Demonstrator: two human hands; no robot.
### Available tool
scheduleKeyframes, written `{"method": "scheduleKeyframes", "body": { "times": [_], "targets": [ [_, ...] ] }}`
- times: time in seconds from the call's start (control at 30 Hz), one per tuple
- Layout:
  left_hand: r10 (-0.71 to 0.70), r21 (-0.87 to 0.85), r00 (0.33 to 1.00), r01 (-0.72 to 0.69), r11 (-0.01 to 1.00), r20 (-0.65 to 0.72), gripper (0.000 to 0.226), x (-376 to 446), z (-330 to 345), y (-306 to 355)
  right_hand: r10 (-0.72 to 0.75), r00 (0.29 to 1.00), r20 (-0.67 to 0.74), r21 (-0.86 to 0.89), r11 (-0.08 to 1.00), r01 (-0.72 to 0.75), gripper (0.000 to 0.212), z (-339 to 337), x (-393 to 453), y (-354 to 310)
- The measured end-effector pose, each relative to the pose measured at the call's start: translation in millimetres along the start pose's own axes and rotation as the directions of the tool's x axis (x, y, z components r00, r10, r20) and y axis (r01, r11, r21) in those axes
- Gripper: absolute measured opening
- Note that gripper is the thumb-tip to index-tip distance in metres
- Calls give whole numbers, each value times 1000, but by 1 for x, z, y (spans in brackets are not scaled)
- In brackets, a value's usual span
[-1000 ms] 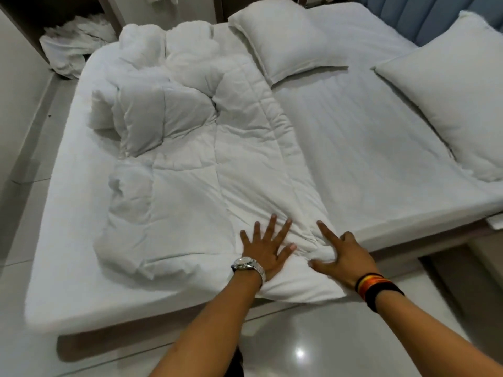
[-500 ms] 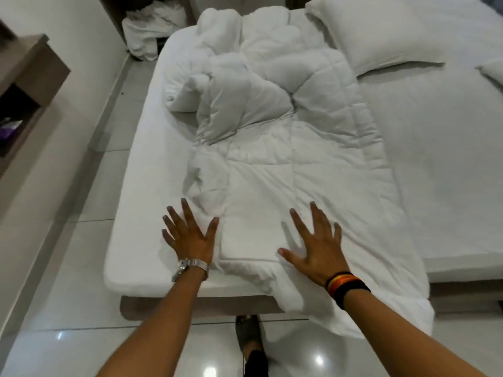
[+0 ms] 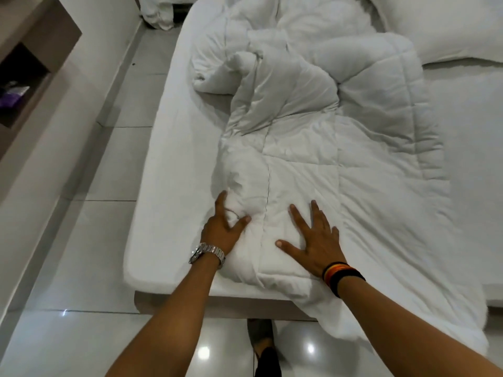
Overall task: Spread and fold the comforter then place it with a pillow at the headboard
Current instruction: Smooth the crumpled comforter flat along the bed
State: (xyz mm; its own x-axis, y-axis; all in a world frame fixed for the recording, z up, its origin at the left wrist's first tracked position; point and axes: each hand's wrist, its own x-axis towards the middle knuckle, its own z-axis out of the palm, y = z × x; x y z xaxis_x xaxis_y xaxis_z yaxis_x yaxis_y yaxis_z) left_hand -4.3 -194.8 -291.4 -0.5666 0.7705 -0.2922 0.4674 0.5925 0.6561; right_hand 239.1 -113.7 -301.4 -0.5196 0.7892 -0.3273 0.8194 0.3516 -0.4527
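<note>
The comforter (image 3: 326, 159) lies bunched on the bed (image 3: 163, 159), near edge overhanging. Left hand (image 3: 220, 232): grip clamped on a comforter fold at its left edge. Right hand (image 3: 315, 240): fingers spread flat, pressing the comforter. 1 pillow (image 3: 449, 25) lies top right.

The comforter (image 3: 313, 159) is matt white quilted cloth, puffy and creased. The bed (image 3: 168, 172) wears a smooth matt white sheet. The floor (image 3: 81, 336) is glossy pale tile with light glints. The watch (image 3: 208, 253) is shiny metal; the wristbands (image 3: 341, 276) look like woven cloth.
</note>
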Motion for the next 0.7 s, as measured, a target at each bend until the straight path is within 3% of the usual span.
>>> {"method": "scheduleKeyframes", "body": {
  "times": [0.07,0.23,0.4,0.5,0.7],
  "targets": [
    [-31,-54,996,26,998,-85,93,-29,-25,-8,-23,1000,-3,26,999,23,96,-3,-15,-12],
    [-105,17,965,112,994,-239,91,-138,-61,-55,-131,991,22,19,991,130,98,24,-79,-47],
    [-358,-71,927,352,933,-111,116,-217,-56,-141,-73,958,278,-157,980,121,99,77,-144,-33],
    [-319,-68,946,314,947,-64,110,-218,-54,-147,-74,968,241,-131,985,108,95,75,-146,-38],
    [-207,-101,965,193,976,-158,99,-124,-54,-111,-72,992,106,-80,993,81,91,43,-80,-68]
  ]
}}
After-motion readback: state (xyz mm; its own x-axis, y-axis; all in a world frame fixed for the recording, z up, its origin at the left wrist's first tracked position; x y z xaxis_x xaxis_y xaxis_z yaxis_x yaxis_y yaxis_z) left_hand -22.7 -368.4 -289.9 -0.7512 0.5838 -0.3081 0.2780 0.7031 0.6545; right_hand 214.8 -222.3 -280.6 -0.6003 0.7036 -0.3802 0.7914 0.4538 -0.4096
